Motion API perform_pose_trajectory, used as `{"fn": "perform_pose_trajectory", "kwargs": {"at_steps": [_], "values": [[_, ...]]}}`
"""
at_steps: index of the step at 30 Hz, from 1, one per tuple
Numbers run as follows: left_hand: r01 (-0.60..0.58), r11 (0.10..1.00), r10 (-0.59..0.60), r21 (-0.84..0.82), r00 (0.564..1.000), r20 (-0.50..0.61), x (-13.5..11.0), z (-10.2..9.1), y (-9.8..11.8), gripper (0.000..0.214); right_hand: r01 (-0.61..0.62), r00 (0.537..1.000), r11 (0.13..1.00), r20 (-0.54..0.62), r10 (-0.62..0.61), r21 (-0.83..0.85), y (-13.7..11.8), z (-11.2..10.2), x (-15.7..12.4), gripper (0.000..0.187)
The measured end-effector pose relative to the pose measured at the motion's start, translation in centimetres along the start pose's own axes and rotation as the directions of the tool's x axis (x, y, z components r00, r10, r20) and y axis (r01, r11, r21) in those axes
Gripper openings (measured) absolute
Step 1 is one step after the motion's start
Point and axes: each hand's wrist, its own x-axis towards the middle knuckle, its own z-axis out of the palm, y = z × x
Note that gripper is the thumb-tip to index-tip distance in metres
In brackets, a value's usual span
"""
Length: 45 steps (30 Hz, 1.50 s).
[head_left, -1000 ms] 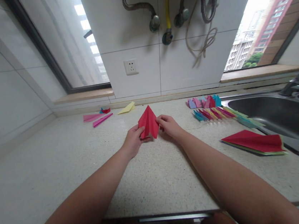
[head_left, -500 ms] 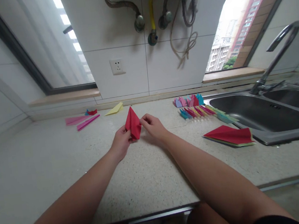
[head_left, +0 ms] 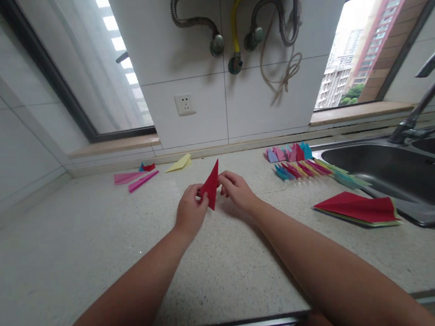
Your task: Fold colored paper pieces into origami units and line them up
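Note:
A piece of red folded paper point(head_left: 210, 185), pointed at its top, is held up just above the counter. My left hand point(head_left: 192, 210) grips its lower left side, thumb lying across the front face. At the paper's right edge, the bent fingers of my right hand point(head_left: 238, 188) are closed on it; part of that contact is hidden behind the paper. Behind my hands lie a yellow folded paper point(head_left: 179, 162) and two pink folded strips, one a narrow magenta strip point(head_left: 143, 182). A small red and blue folded piece point(head_left: 147, 167) is behind the strips.
Right of my hands stand a row of small folded paper pieces point(head_left: 287, 153) and a row of coloured paper planes point(head_left: 302, 169). A stack of larger folded papers, red on top point(head_left: 358, 208), lies beside the metal sink point(head_left: 415, 213). A wall socket point(head_left: 184, 105) is behind.
The red paper has turned from its creased front to a narrower, flat side. My left thumb now lies across it. The whole view has shifted, moving things rightward in the picture.

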Motion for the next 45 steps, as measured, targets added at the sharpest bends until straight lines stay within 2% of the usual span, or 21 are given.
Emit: {"fn": "perform_pose_trajectory", "kwargs": {"at_steps": [3,8,11,13,17,20,24,32,37,45], "values": [[-0.073,0.995,0.074,0.072,0.997,-0.019,0.1,-0.2,-0.2,0.024,0.037,0.999,0.999,0.020,-0.037,0.022,-0.3,0.0,-0.2,0.025],[-0.204,0.946,0.209,0.253,0.978,0.010,0.3,-0.3,-0.5,0.030,0.123,0.991,0.983,-0.037,-0.129,-0.140,0.1,0.0,-0.2,0.017],[-0.250,0.924,0.265,0.290,0.964,-0.014,0.3,-0.2,-0.1,0.033,0.180,0.978,0.952,-0.064,-0.201,-0.246,-0.3,-0.1,-0.3,0.016],[-0.268,0.923,0.291,0.277,0.956,-0.045,0.2,-0.2,0.4,0.036,0.248,0.957,0.887,-0.046,-0.287,-0.389,-0.8,-0.3,-0.5,0.016],[-0.274,0.943,0.293,0.187,0.953,-0.080,0.2,-0.4,1.4,0.032,0.438,0.873,0.647,0.123,-0.473,-0.624,-1.9,-0.3,-0.9,0.015],[-0.277,0.953,0.290,0.126,0.951,-0.104,0.3,-0.6,1.7,0.023,0.494,0.832,0.513,0.210,-0.513,-0.701,-2.5,-0.1,-1.1,0.017],[-0.269,0.955,0.284,0.123,0.950,-0.132,0.4,-0.6,1.6,0.019,0.481,0.825,0.422,0.234,-0.514,-0.768,-3.0,0.0,-1.2,0.016],[-0.217,0.958,0.236,0.186,0.968,-0.088,0.4,-1.0,1.0,0.021,0.507,0.812,0.377,0.283,-0.511,-0.775,-2.8,0.2,-1.4,0.018],[-0.241,0.931,0.267,0.275,0.962,-0.064,0.5,-1.2,0.7,0.020,0.509,0.812,0.414,0.261,-0.522,-0.755,-2.8,0.3,-1.5,0.017],[-0.328,0.890,0.351,0.316,0.936,-0.017,0.4,-1.1,0.9,0.021,0.521,0.807,0.463,0.236,-0.542,-0.718,-2.6,0.5,-1.7,0.014]]}}
